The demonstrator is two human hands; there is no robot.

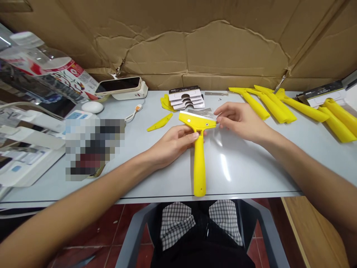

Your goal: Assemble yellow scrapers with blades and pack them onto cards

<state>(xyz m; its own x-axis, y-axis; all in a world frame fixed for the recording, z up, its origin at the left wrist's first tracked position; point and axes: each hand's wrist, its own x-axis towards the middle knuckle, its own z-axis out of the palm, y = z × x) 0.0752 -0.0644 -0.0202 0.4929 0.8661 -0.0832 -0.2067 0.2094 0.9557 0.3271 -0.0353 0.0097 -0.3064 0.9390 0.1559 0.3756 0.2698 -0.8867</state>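
Note:
A yellow scraper [199, 160] with a metal blade along its wide head points its handle toward the table's front edge. My left hand [177, 143] is closed around its neck, thumb on top just below the head. Beside the head's right end is my right hand [237, 121], thumb and fingers curved and apart; whether a fingertip touches the scraper I cannot tell. Loose metal blades [205, 112] lie just behind the scraper head. A loose yellow cover piece [160, 122] rests to the left, near more yellow pieces [166, 102].
Stacked small blade boxes [186, 97] stand behind the scraper. Several yellow handles [275, 106] lie at the right. Leftward are a phone on a white block [129, 91], a white mouse [92, 107], plastic bottles [65, 70] and a blurred-out object [95, 149]. Cardboard [195, 48] lines the back.

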